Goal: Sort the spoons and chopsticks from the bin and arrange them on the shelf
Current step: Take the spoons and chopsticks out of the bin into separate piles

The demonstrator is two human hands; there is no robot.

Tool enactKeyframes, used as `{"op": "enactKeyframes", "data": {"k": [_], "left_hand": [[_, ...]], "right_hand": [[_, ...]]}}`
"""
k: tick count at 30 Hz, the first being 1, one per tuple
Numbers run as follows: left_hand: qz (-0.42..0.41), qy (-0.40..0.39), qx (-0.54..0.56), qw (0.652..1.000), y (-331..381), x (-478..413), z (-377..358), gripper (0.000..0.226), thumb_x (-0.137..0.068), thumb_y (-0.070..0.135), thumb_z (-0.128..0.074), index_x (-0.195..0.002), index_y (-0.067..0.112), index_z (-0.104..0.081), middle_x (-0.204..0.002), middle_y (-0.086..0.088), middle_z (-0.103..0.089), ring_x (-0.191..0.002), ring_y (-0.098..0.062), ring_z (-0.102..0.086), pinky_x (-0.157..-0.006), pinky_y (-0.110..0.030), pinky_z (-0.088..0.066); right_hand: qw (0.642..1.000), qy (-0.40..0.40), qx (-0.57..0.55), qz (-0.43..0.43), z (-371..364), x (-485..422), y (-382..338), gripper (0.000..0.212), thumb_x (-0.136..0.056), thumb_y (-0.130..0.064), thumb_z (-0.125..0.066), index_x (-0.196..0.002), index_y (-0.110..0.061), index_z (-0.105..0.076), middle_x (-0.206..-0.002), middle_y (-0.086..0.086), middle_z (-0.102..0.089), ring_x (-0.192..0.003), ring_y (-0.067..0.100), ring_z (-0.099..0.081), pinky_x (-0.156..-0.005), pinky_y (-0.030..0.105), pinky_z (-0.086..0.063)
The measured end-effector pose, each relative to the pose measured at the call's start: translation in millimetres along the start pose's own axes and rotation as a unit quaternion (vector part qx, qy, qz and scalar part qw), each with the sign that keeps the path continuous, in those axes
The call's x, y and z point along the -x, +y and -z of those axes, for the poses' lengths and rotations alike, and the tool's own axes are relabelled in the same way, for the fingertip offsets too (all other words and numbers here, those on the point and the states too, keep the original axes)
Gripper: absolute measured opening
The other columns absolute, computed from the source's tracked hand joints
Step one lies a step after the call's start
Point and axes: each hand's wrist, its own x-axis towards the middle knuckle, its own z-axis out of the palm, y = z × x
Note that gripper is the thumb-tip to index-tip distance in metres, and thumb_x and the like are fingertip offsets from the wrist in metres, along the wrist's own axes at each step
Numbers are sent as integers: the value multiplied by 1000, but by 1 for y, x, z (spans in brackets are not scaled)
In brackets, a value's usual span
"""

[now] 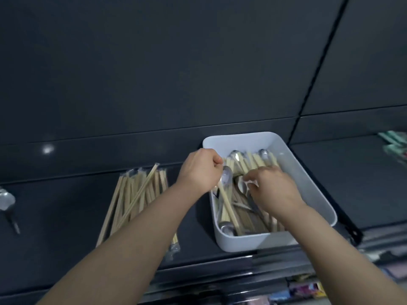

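Dark shelf (66, 208), bin (242, 241) of spoons (226, 179) and chopsticks (255, 161) beneath left hand (199, 170), right hand (273, 190)

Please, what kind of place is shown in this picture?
Probably a shop: dark display shelves, wrapped chopsticks laid out on one, and colourful packaged goods on the shelf below.

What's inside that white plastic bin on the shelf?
In the white plastic bin lie pale wooden chopsticks and shiny metal spoons, jumbled together. The left hand and right hand cover parts of the pile; the bin's floor is hidden beneath it.
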Motion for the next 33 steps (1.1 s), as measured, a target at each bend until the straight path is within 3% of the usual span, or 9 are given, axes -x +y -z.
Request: {"op": "enactKeyframes", "data": {"k": [1, 5, 9, 12, 15, 19, 23, 28, 33], "left_hand": [[-10, -24, -19, 999, 12, -5, -10, 21, -85, 10, -54, -79, 16, -73, -76, -6, -68, -77, -25, -64, -72, -31, -54], [-13, -145, -100, 984, 43, -19, -57, 17, -83, 8, -58, -85, 8, -75, -93, -9, -73, -90, -25, -68, -79, -35, -57], [32, -189, -143, 971, 54, -23, -94, 22, -83, 12, -61, -62, 9, -58, -66, -5, -61, -72, -27, -65, -61, -29, -50], [114, -232, -77, 963, 60, -24, -107, 17, -85, 16, -68, -73, 5, -63, -75, -11, -73, -67, -25, -73, -68, -37, -61], [161, -246, -70, 953, 65, -26, -109, 20, -83, 16, -72, -70, 6, -61, -69, -11, -71, -51, -20, -66, -55, -27, -56], [172, -222, -58, 958, 61, -24, -109, 21, -84, 17, -73, -69, 5, -64, -59, -8, -68, -45, -18, -61, -63, -29, -58], [183, -232, -60, 953, 64, -18, -109, 21, -87, 14, -69, -68, 5, -64, -59, -6, -65, -52, -18, -63, -63, -28, -57], [147, -251, -176, 940, 70, -16, -105, 34, -76, 37, -80, -88, 9, -63, -76, -4, -64, -74, -21, -67, -72, -32, -54], [167, -240, -131, 947, 63, -10, -104, 33, -73, 24, -83, -82, 12, -53, -95, -9, -64, -94, -25, -65, -78, -33, -53]], "right_hand": [[1000, -1, 10, -17, 2, 3, 16, 27, -88, -24, -52, -108, -32, -67, -107, -1, -68, -108, 23, -55, -80, 31, -46], [999, 7, 19, -46, 6, 13, 73, 35, -88, -16, -48, -113, -32, -66, -105, -1, -67, -107, 21, -54, -72, 28, -43], [999, 34, 20, 7, -8, 17, 97, 37, -75, -4, -59, -101, -26, -72, -88, -3, -68, -89, 21, -56, -65, 25, -34], [998, 55, 26, 35, -16, 18, 98, 35, -60, -1, -72, -85, -26, -74, -73, -5, -67, -79, 19, -60, -63, 28, -39], [996, 36, 46, 73, -17, 19, 98, 37, -72, -2, -59, -100, -24, -70, -86, -4, -67, -93, 21, -57, -71, 31, -34], [993, 9, 72, 95, -16, 16, 98, 41, -73, -1, -53, -105, -23, -65, -92, -2, -66, -97, 22, -55, -75, 31, -29], [991, 5, 67, 112, -16, 17, 98, 41, -75, -1, -50, -106, -23, -63, -93, -2, -66, -96, 22, -55, -76, 30, -31], [992, 13, 61, 113, -17, 17, 98, 37, -76, -2, -51, -102, -24, -63, -87, -3, -65, -88, 20, -55, -72, 28, -24], [992, 15, 44, 117, -19, 16, 100, 40, -75, -1, -51, -105, -25, -63, -89, -3, -66, -89, 20, -56, -76, 29, -30]]}}
